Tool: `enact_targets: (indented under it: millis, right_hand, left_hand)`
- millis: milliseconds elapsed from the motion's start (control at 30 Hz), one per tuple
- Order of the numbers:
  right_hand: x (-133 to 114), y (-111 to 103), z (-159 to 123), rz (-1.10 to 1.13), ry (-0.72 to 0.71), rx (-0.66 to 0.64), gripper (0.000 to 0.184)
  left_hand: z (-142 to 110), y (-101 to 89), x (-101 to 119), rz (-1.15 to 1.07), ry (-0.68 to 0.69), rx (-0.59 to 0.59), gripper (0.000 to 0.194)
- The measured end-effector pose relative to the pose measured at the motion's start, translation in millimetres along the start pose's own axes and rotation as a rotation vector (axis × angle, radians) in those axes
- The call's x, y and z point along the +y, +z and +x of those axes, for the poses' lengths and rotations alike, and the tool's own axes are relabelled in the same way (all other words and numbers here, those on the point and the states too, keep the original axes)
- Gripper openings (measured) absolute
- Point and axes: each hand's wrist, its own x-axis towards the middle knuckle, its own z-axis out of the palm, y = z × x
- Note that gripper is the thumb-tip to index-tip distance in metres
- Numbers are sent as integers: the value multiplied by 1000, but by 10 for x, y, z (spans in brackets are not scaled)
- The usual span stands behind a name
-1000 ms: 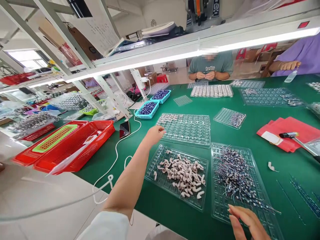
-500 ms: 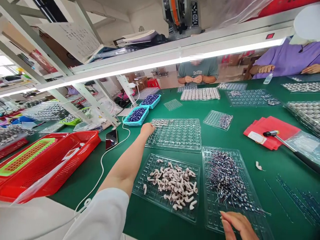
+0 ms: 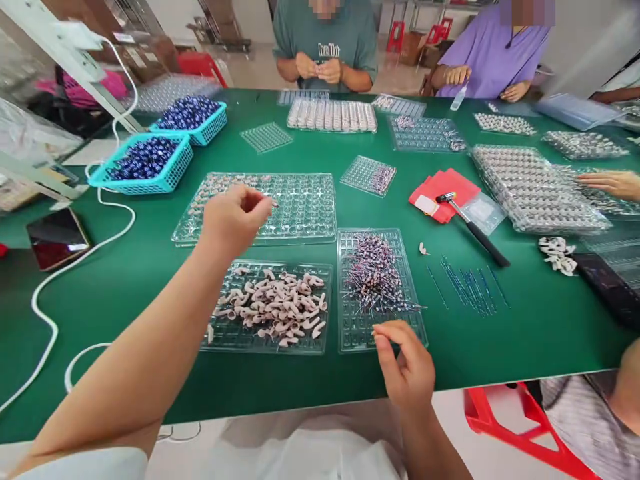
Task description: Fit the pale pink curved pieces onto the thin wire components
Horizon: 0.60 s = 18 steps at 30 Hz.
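My left hand [image 3: 234, 219] is over the clear moulded tray [image 3: 305, 207], thumb and forefinger pinched. A tiny dark tip shows at the fingers, too small to name. Small pale pieces fill part of that tray's left side. Nearer me, a second tray [image 3: 316, 343] bears a heap of pale curved, hollow pieces [image 3: 280, 307]. My right hand [image 3: 409, 367] is above the near edge of a third tray [image 3: 350, 333], thumb and fingertips together; anything between them is hidden. On this tray lies a pile of thin wire-like parts with shiny ends [image 3: 375, 273].
Two blue baskets [image 3: 173, 175] of dark blue pieces stand at the left, near a white cable [image 3: 50, 320] and a phone [image 3: 57, 239]. To the right lie a hammer [image 3: 475, 233], red packets [image 3: 443, 190], dark thin rods [image 3: 467, 290] and stacked trays [image 3: 535, 193]. Co-workers sit across and right.
The view has tipped down and turned right. My left hand has come off the tray's left edge, back toward me and rightward, still pinched. My right hand stays by the wire-part tray.
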Motion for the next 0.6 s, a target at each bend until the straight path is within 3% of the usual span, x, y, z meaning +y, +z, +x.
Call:
enact_targets:
  millis: [133, 267, 433, 600]
  right_hand:
    - [94, -226, 59, -164, 75, 46, 11]
    - [211, -353, 223, -334, -25, -114, 11]
    - [235, -277, 530, -517, -191, -355, 16]
    - [208, -177, 745, -689, -324, -553, 14]
  left_hand:
    - [-817, 40, 590, -425, 96, -227, 33]
    - [-1340, 139, 845, -695, 76, -508, 18]
    - [-1460, 414, 798, -926, -230, -705, 10]
    - [-1452, 551, 686, -1046, -409, -786, 10]
